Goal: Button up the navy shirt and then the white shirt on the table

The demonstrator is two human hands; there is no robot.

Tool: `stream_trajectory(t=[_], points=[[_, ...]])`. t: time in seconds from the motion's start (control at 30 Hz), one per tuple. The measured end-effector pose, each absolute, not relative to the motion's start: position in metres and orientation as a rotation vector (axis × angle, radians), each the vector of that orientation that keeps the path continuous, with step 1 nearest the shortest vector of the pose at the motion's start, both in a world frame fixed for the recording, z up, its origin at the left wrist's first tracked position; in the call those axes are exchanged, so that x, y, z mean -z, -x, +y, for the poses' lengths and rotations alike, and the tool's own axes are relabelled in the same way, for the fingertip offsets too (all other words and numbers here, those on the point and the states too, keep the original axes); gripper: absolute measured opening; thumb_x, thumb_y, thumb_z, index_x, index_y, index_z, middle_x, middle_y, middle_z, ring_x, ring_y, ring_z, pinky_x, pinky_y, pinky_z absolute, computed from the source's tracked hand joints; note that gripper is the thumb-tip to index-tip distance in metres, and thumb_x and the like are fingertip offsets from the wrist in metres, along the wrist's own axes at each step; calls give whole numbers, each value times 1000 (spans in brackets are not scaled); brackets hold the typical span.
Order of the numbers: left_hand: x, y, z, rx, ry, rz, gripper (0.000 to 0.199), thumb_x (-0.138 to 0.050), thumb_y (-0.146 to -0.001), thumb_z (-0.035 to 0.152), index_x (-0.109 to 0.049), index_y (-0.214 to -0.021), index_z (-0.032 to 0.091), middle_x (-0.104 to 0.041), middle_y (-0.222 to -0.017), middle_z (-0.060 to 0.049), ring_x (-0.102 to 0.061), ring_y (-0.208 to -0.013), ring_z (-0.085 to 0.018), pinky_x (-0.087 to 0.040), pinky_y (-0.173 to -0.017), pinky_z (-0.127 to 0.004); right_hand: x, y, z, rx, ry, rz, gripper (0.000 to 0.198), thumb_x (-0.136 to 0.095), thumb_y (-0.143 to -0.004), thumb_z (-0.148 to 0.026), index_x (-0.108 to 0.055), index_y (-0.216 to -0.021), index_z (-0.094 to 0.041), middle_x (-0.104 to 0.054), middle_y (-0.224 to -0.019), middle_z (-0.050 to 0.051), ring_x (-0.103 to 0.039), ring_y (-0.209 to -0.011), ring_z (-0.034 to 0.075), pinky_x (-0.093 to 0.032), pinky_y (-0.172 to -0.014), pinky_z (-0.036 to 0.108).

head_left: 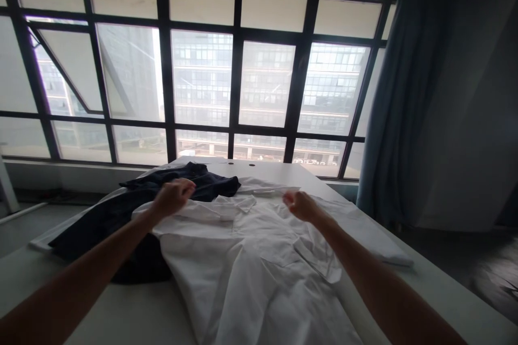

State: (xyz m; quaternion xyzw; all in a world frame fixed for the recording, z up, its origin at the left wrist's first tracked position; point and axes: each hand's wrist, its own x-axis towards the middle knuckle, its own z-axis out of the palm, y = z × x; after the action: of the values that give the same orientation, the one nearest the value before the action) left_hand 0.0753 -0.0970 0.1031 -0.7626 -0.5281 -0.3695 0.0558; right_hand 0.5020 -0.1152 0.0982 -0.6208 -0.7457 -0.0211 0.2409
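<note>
One dark navy cloth garment (121, 215) lies crumpled at the left of the white table (121, 318). The left hand (173, 197) pinches one white collared shirt (259, 264) at its shoulder, fingers curled tight; the right hand (301, 206) grips the other shoulder likewise.

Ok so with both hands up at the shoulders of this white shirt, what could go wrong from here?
1. The left hand is closed where the white shirt overlaps the dark garment, so it might drag that along.
2. The shirt's front is already creased; pulling unevenly against the right hand could set more wrinkles.
3. The shirt's hem hangs near the table edge and may slide off.
</note>
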Motion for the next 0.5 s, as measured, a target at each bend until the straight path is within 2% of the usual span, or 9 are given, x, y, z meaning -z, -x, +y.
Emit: stream_trajectory(t=[0.07, 0.13, 0.17, 0.23, 0.3, 0.37, 0.43, 0.5], points=[[-86, -121, -99, 708, 2516, -1467, 39, -58, -86, 44, -66, -116, 21, -69, -120, -10, -60, -116, -29, -38, -105, -44, -87, -453, -116, -108, 1496, -2313, 30, -59, -89, -36, -72, -111, -19, -72, -114, 10, -66, -104, 24, -49, -89, 30], [-69, -156, -102, 393, 2603, -1487, 53, -73, -75, 43, -65, -123, 21, -64, -129, -13, -57, -122, -33, -37, -107, -48, -72, -419, -118, -231, 1455, -2512, 56, -71, -79, -44, -64, -128, -19, -62, -133, 13, -59, -119, 29, -46, -98, 35], [-63, -167, -102, 280, 2623, -1547, 52, -76, -72, 39, -67, -120, 21, -66, -127, -13, -59, -119, -33, -39, -105, -47, -64, -410, -119, -286, 1466, -2583, 67, -75, -74, -45, -60, -133, -18, -58, -138, 14, -57, -122, 31, -45, -101, 37], [-62, -170, -98, 158, 2602, -1692, 32, -75, -73, 29, -74, -103, 20, -72, -112, -13, -66, -107, -32, -47, -97, -43, -52, -406, -122, -369, 1503, -2656, 77, -78, -69, -47, -57, -137, -16, -54, -141, 16, -54, -124, 33, -44, -103, 39], [-76, -151, -90, 166, 2519, -1812, 11, -68, -78, 22, -75, -86, 19, -74, -96, -11, -69, -94, -28, -51, -88, -38, -46, -416, -125, -424, 1524, -2681, 79, -77, -69, -52, -58, -136, -15, -53, -141, 17, -55, -123, 34, -45, -102, 40], [-104, -113, -79, 224, 2371, -1925, 13, -62, -82, 20, -74, -87, 18, -73, -95, -12, -69, -94, -29, -51, -85, -39, -46, -430, -128, -457, 1519, -2719, 83, -79, -64, -59, -60, -133, -17, -54, -139, 17, -56, -119, 35, -46, -98, 41], [-137, -70, -69, 282, 2127, -2089, 17, -59, -85, 17, -72, -93, 10, -71, -100, -19, -67, -98, -36, -50, -85, -47, -49, -442, -128, -459, 1500, -2743, 80, -82, -59, -61, -66, -125, -19, -60, -132, 15, -60, -110, 34, -49, -91, 39], [-163, -38, -61, 341, 1844, -2229, 21, -57, -85, 11, -68, -97, -1, -65, -106, -31, -59, -110, -46, -44, -89, -59, -51, -447, -120, -428, 1525, -2662, 64, -81, -63, -59, -72, -111, -19, -69, -116, 12, -65, -97, 29, -50, -83, 34]])
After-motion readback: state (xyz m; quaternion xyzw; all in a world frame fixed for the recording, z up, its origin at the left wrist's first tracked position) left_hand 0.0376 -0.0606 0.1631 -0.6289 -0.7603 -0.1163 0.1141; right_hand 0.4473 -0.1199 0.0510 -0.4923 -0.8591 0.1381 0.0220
